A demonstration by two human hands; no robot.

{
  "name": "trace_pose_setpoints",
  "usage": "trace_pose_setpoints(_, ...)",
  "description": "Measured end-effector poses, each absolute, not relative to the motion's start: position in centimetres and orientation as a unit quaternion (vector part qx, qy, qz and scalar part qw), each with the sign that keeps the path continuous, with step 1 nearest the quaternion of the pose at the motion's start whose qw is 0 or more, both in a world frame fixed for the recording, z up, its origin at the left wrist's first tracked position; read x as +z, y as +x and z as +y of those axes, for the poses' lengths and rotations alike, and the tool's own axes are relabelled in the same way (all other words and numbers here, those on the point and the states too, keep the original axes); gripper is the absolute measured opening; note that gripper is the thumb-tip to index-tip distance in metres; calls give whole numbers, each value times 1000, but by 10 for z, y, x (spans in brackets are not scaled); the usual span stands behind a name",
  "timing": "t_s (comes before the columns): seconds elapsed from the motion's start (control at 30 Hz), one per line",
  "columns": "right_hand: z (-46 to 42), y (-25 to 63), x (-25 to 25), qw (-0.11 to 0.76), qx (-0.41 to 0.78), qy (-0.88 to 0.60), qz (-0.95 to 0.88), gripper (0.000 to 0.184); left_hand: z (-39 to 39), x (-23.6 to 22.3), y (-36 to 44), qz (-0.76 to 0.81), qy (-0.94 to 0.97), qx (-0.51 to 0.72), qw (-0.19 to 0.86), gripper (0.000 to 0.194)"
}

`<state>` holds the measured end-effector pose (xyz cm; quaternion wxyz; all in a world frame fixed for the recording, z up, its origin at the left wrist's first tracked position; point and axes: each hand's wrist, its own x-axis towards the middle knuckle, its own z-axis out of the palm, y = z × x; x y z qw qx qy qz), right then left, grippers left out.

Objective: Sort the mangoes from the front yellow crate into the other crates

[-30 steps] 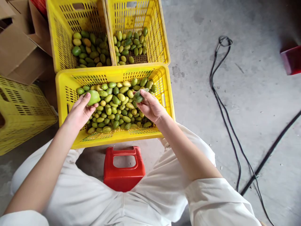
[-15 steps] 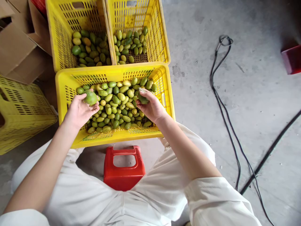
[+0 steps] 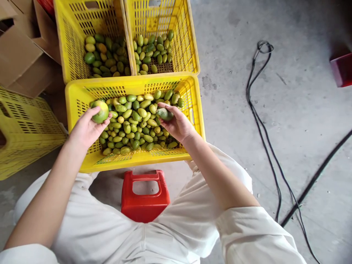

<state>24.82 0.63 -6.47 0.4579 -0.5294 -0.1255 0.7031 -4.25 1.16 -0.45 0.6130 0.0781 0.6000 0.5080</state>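
Note:
My left hand [image 3: 88,126] holds a round fruit [image 3: 100,112], green with a yellow patch, over the left side of the front yellow crate [image 3: 132,82]. Fingers and thumb curl around its lower side. Over the crate's right side, my right hand [image 3: 178,121] grips a dark green oval fruit [image 3: 165,114] whose narrower end points left. Between and below the hands lie many small oval fruits [image 3: 137,126], green to yellow, loose in the crate. Their exact kind is hard to tell.
Behind stand two yellow crates, a left one [image 3: 73,47] and a right one [image 3: 185,40], both with similar fruit. A tilted yellow crate [image 3: 30,121] and cardboard boxes [image 3: 20,55] are at left. A red plastic stool [image 3: 144,209] sits between my knees. Black cables [image 3: 261,128] cross the floor.
The fruit in my left hand has turned, bringing its yellow patch into view, and that hand has shifted slightly left. In my right hand the fruit has rotated and shows more of its side.

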Motion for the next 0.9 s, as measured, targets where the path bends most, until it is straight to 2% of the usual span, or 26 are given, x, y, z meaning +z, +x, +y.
trace_pose_setpoints(0.2, 7, 246, -65, 478, 689, -529, -131, 46, 14, -3, -44, 605, 97, 526, 590, 24)
trace_pose_setpoints(0.37, 8, 248, -64, 478, 713, -503, -102, 38, 16, -19, -56, 595, 94, 524, 602, 15)
trace_pose_setpoints(0.67, 6, 248, -62, 478, 710, -503, -119, 33, 16, -19, -65, 603, 76, 478, 634, 19)
trace_pose_setpoints(0.83, 5, 246, -59, 473, 712, -507, -112, 35, 16, -19, -59, 620, 84, 464, 627, 13)
trace_pose_setpoints(0.9, 6, 247, -59, 473, 721, -497, -100, 43, 15, -20, -58, 615, 88, 470, 628, 10)
